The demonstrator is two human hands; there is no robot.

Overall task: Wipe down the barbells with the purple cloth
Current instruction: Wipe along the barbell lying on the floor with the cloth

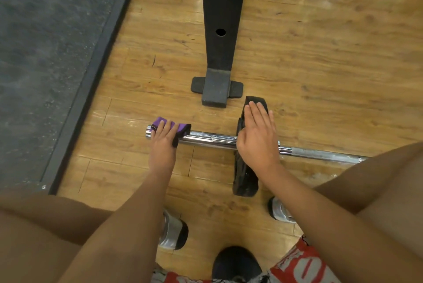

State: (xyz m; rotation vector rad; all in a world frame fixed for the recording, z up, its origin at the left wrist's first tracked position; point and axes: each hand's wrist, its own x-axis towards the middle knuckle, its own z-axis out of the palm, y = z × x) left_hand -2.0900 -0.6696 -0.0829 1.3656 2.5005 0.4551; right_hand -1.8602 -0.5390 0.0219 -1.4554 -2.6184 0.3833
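On the wood floor (320, 54), the barbell (212, 139) is steadied through its weight plate (246, 179) by the flat right hand (258, 136). The purple cloth (183, 127) is clamped round the sleeve end in the grip of the left hand (163, 141). Firm, twisting strokes are advised.

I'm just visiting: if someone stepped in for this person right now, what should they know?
Left hand grips the purple cloth around the end sleeve of the barbell.
Right hand lies flat on the black weight plate, fingers straight.
The bar rests on the wooden floor.
How much is already wiped cannot be told.
Probably left: the sleeve toward the plate, then the shaft.
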